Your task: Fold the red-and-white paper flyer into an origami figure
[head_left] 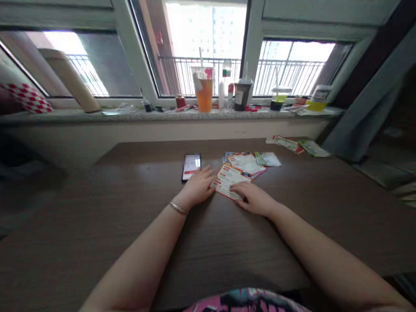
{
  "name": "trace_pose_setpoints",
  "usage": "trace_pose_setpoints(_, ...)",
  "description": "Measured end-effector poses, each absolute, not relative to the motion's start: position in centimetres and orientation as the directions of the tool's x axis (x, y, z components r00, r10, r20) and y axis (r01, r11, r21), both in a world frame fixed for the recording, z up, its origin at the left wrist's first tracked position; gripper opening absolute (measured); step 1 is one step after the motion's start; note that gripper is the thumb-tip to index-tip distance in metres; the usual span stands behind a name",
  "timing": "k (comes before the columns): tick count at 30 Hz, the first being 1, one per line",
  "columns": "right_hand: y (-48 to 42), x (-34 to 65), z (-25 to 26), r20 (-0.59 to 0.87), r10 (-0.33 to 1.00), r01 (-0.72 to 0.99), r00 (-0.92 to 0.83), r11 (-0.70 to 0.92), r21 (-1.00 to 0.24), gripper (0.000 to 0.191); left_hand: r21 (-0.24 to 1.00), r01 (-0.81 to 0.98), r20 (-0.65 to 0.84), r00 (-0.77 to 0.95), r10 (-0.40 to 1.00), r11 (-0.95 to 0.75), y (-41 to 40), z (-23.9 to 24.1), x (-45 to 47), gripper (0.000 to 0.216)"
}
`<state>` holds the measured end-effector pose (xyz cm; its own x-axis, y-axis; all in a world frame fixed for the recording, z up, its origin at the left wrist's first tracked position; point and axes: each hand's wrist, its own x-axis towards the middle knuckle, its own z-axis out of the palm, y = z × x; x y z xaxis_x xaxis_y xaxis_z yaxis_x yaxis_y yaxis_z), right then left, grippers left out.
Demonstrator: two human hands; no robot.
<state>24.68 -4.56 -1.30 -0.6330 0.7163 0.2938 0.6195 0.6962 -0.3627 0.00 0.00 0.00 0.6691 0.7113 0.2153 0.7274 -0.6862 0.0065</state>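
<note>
My left hand [199, 184] lies on the brown table with its fingers stretched out, between a phone [191, 164] and a printed card [225, 177]. Its fingertips reach the card's left edge. The phone lies face up with a lit screen, its lower corner close to my left hand. My right hand [255, 198] rests its fingers on the card's lower right part, with the thumb apart at the near edge. Under and behind this card lies a stack of similar orange-bordered cards [245, 162]. A small clear packet with green edging [268, 159] touches the stack's right side.
More cards or packets [289, 144] lie at the table's far right corner. Along the windowsill [130, 115] stand an orange drink cup [204, 95], a dark drink cup [242, 94], a yellow-lidded tub [316, 99] and small clutter. A cardboard tube [71, 82] leans at the left.
</note>
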Motion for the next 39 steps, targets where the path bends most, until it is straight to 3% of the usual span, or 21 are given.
trace_pose_setpoints(4,-4.6,24.9,-1.4,0.276,0.719,0.592,-0.638,0.687,-0.422,0.042,0.028,0.671,0.142,0.731,0.667,-0.741,-1.4,-0.8,1.2,0.048)
trace_pose_setpoints(11,-4.5,25.5,-1.5,0.232,0.710,0.596,-0.665,0.691,-0.410,0.079,0.060,0.695,0.099,0.710,0.697,-0.716,-5.1,-0.5,0.3,0.052)
trace_pose_setpoints(15,-4.8,25.5,-1.2,0.184,0.681,0.574,-0.709,0.708,-0.411,0.088,0.099,0.707,0.087,0.695,0.714,-0.700,-6.3,-0.4,-0.9,0.058)
trace_pose_setpoints(23,-5.2,25.0,0.0,0.150,0.641,0.565,-0.753,0.746,-0.353,0.075,0.246,0.648,0.072,0.730,0.680,-0.721,-5.2,-0.1,-2.3,0.034)
trace_pose_setpoints(29,-4.8,25.0,-0.2,0.145,0.610,0.547,-0.779,0.774,-0.319,0.034,0.295,0.615,0.065,0.751,0.657,-0.731,-4.7,0.3,-3.4,0.026)
trace_pose_setpoints(34,-4.8,24.8,-0.1,0.159,0.608,0.525,-0.778,0.767,-0.369,0.020,0.309,0.608,0.087,0.747,0.659,-0.731,-4.3,0.3,-4.0,0.025)
trace_pose_setpoints(39,-4.7,24.6,-0.1,0.158,0.651,0.537,-0.742,0.719,-0.442,0.019,0.316,0.640,0.110,0.708,0.697,-0.700,-4.3,0.1,-3.5,0.028)
